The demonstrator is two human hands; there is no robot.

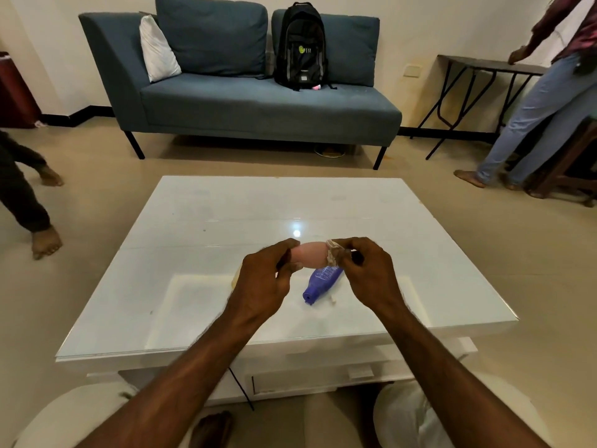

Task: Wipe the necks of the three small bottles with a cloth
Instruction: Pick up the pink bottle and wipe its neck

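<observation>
My left hand (263, 279) grips a small pink bottle (310, 253), held sideways above the white table (193, 221). My right hand (368, 270) pinches a beige cloth (332, 253) wrapped around the pink bottle's right end, which is hidden by the cloth. A purple bottle (321, 281) lies on its side on the table below my hands, cap end toward me. A yellowish object (235, 277), perhaps another bottle, peeks out behind my left hand, mostly hidden.
A small pale scrap (332, 299) lies beside the purple bottle. Beyond the table stands a blue sofa (258, 101) with a black backpack (302, 46). One person stands at the right (533, 118), and another person's legs (29, 195) are at the left.
</observation>
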